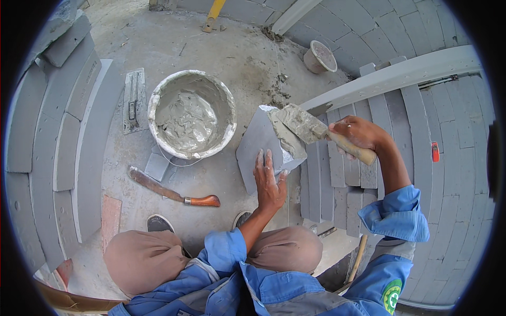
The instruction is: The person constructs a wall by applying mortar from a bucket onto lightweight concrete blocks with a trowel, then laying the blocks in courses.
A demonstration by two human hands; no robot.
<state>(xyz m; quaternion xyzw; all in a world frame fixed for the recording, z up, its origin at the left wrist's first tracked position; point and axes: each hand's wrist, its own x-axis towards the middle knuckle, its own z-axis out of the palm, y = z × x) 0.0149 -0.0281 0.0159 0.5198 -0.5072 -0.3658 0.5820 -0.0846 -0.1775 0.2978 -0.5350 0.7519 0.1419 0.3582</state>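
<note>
A grey lightweight block stands in front of me, its right-hand side face coated with wet mortar. My left hand lies against the block's near end, fingers stretched over its face. In my right hand is a trowel, gripped by its wooden handle. The mortar-smeared blade touches the coated face near its upper end. Left of the block is a white-rimmed bucket with wet grey mortar inside.
A machete with a wooden handle lies before my feet. Behind it sits a small block piece; a flat float lies left of the bucket. Blocks are stacked left and right. A pale beam slants across the right; a smaller bucket stands beyond.
</note>
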